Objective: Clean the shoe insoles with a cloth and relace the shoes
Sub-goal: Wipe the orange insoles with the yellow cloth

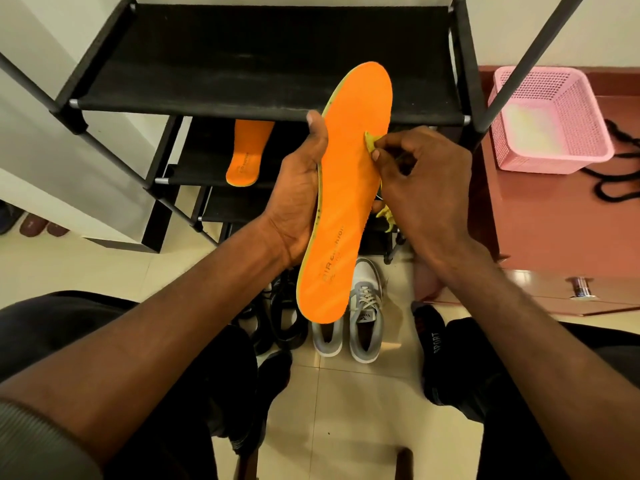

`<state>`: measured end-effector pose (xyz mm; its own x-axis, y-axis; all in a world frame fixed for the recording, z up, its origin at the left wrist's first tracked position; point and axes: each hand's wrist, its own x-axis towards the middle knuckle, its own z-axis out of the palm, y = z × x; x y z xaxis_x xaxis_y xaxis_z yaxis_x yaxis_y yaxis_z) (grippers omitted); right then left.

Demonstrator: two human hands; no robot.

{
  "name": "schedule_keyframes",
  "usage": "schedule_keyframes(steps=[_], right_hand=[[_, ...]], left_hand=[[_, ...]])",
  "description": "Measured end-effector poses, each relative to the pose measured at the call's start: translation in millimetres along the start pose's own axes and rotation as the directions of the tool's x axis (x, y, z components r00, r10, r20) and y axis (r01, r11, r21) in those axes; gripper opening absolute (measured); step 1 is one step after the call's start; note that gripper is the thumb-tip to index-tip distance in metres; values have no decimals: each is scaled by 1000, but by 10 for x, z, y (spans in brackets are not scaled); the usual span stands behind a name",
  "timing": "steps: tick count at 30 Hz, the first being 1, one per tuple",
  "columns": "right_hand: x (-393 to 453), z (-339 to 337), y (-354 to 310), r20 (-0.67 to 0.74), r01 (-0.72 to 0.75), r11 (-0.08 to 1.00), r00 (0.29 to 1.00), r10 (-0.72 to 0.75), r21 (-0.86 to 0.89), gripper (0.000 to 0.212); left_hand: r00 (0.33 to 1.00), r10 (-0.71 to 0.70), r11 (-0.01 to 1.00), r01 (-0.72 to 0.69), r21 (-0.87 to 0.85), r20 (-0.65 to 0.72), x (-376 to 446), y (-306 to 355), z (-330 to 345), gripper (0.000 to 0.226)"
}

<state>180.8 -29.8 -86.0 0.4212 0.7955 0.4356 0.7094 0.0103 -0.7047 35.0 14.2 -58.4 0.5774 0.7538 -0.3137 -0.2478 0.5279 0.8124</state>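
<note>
Orange insole held up and wiped, centre frame.

On the rack's lower shelf (194, 174), left of centre, lies a second insole (246, 157). The left hand (298, 199) grips the orange insole (349, 188) by its edge; the right hand (426, 181) pinches a yellow cloth (370, 145) against it. Grey sneakers (349, 327) sit on the floor below; a pink basket (550, 119) stands at right.
</note>
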Motion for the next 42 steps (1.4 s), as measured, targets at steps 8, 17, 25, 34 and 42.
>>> schedule_keyframes(steps=[8, 17, 25, 34, 42], right_hand=[[-126, 48, -165, 142, 119, 989, 981, -131, 89, 15], [-238, 91, -240, 155, 88, 981, 981, -116, 174, 15], [97, 9, 19, -80, -61, 995, 994, 67, 80, 19], [-175, 117, -153, 18, 131, 978, 991, -136, 159, 18], [-35, 130, -84, -15, -67, 978, 997, 72, 199, 20]], left_hand=[[1000, -13, 998, 12, -63, -18, -4, -24, -10, 62], [998, -64, 995, 63, -83, -15, -37, -13, 1, 63], [991, -122, 992, 120, 41, 62, -43, -57, 33, 65], [996, -86, 994, 84, 66, 24, -20, 8, 49, 73], [996, -74, 995, 71, 67, 42, 40, 5, 131, 74]])
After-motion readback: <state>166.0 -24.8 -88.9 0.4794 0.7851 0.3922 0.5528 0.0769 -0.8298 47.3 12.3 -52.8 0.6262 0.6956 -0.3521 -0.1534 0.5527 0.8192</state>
